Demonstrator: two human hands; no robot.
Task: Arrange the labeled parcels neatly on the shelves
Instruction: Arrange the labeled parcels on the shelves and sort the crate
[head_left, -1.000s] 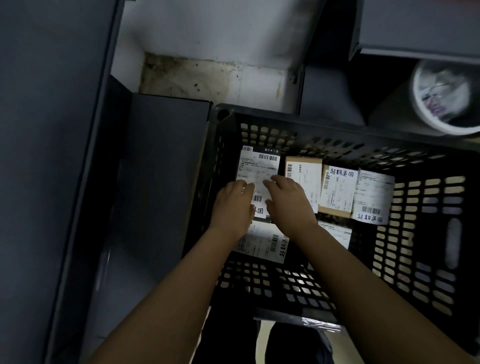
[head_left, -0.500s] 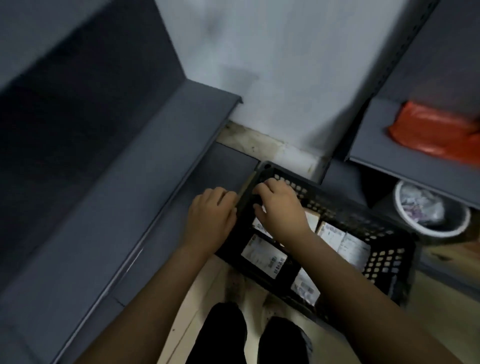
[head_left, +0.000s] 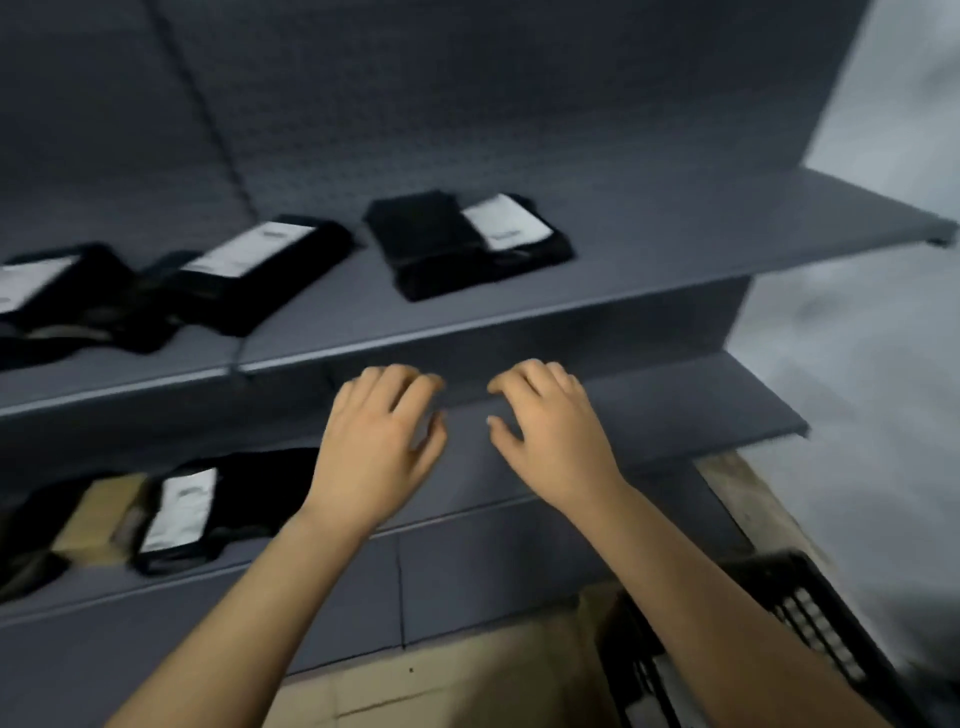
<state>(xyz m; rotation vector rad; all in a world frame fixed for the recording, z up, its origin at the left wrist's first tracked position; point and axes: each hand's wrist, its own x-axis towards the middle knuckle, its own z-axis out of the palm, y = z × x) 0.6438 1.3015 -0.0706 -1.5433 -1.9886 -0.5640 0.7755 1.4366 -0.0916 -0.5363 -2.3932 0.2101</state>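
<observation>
Head view, motion-blurred. Left hand (head_left: 379, 441) and right hand (head_left: 550, 431) are side by side, palms down and apart from each other, in front of the gap between the upper shelf (head_left: 675, 249) and the lower shelf (head_left: 649, 415) of a grey rack. On both hands the fingers are loosely curled with nothing held. Whether the fingertips touch the upper shelf's front lip cannot be told. Three black parcels with white labels lie flat on the upper shelf. The right parcel (head_left: 431, 249) sits far from the hands and just left of centre, the middle parcel (head_left: 311, 249) lies left of it, angled, and the left parcel (head_left: 78, 291) runs off the left edge. The middle and left ones appear to touch, with crumpled black wrap between them. On the lower shelf, left of the left hand, a fourth labelled black parcel (head_left: 244, 499) lies beside a brown cardboard box (head_left: 88, 514), the two apparently touching. Label text is unreadable. A black plastic crate (head_left: 810, 613) stands on the beige floor (head_left: 467, 675) at near right, partly behind the right forearm. A perforated back panel (head_left: 467, 104) rises behind the upper shelf, and a pale wall (head_left: 857, 364) is at right.
</observation>
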